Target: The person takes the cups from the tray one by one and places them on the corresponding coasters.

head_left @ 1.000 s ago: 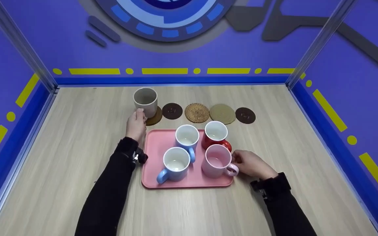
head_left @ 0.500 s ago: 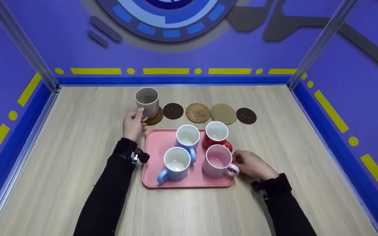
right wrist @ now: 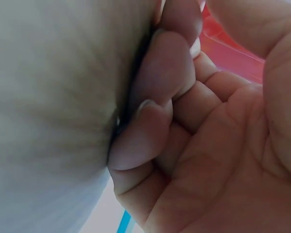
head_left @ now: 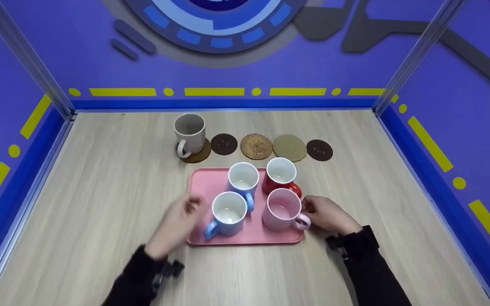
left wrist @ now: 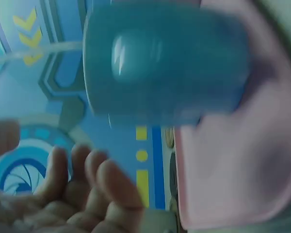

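A grey mug (head_left: pixel 190 134) stands on a brown round coaster (head_left: pixel 200 156) at the back left. My left hand (head_left: pixel 181 223) is over the near left side of the pink tray (head_left: pixel 204 178), beside a light blue mug (head_left: pixel 229 214). It holds nothing; in the left wrist view its fingers (left wrist: pixel 119 184) are loosely bent, apart from the blue mug. At the tray's right edge, by the pink mug (head_left: pixel 280 216), my right hand (head_left: pixel 328 213) has curled fingers and seems to pinch the rim; the contact is partly hidden.
A second light blue mug (head_left: pixel 243 176) and a red mug (head_left: pixel 272 185) share the tray. Behind it lie a dark coaster (head_left: pixel 224 144), a woven coaster (head_left: pixel 256 146), a beige coaster (head_left: pixel 289 148) and another dark coaster (head_left: pixel 320 150). Blue walls surround the table.
My left hand has let go of the grey mug's handle and come back toward me, over the tray's left side. The grey mug stays on its coaster. My right hand has not moved.
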`<move>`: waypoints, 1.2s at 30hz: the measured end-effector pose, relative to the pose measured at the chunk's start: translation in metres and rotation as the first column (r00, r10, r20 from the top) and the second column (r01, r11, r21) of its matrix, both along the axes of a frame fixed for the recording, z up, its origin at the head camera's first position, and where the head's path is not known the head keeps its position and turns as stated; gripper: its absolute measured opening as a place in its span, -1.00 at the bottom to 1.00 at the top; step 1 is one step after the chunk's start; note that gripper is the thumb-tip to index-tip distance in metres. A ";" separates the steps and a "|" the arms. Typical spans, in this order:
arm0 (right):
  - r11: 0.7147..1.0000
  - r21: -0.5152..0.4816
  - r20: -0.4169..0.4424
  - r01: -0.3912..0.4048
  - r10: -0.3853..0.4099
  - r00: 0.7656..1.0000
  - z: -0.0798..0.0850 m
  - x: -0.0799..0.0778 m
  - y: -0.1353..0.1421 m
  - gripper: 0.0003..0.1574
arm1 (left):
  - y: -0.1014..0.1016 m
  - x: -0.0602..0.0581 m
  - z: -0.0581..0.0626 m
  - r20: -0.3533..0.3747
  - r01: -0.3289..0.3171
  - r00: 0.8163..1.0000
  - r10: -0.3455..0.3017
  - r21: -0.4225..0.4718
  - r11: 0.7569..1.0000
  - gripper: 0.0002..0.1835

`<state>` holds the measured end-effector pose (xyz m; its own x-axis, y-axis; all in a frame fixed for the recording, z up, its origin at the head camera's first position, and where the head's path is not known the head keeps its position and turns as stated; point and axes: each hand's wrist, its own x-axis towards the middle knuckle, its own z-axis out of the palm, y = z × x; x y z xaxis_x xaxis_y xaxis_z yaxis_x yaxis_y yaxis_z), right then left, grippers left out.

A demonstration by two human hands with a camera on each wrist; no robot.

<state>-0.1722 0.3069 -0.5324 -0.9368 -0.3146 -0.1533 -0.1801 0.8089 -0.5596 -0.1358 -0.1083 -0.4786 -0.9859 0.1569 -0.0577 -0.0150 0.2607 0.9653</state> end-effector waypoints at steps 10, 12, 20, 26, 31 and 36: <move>1.000 0.010 0.014 0.011 -0.011 1.000 0.000 0.001 -0.002 -0.85 | 0.016 0.037 -0.028 0.047 -0.031 0.998 0.032 -0.017 0.999 -0.72; 1.000 0.009 0.013 0.006 -0.006 1.000 -0.001 0.001 -0.002 -0.84 | 0.017 0.036 -0.033 0.061 -0.038 0.997 0.038 -0.007 0.999 -0.71; 1.000 -0.003 0.006 0.004 -0.004 1.000 0.000 0.001 -0.001 -0.82 | 0.021 0.034 -0.045 0.123 0.103 0.987 -0.099 -0.025 0.994 -0.67; 1.000 -0.019 0.003 -0.001 0.002 1.000 0.002 0.002 0.000 -0.83 | 0.024 0.034 -0.050 0.088 0.106 0.991 -0.100 -0.066 0.992 -0.55; 0.999 -0.030 -0.008 -0.021 0.021 1.000 0.001 0.002 0.001 -0.84 | 0.025 0.035 -0.049 0.090 0.098 0.992 -0.092 -0.068 0.993 -0.53; 0.999 -0.031 -0.006 -0.021 0.021 1.000 0.000 0.001 0.001 -0.84 | 0.025 0.035 -0.049 0.111 0.094 0.990 -0.088 -0.050 0.994 -0.51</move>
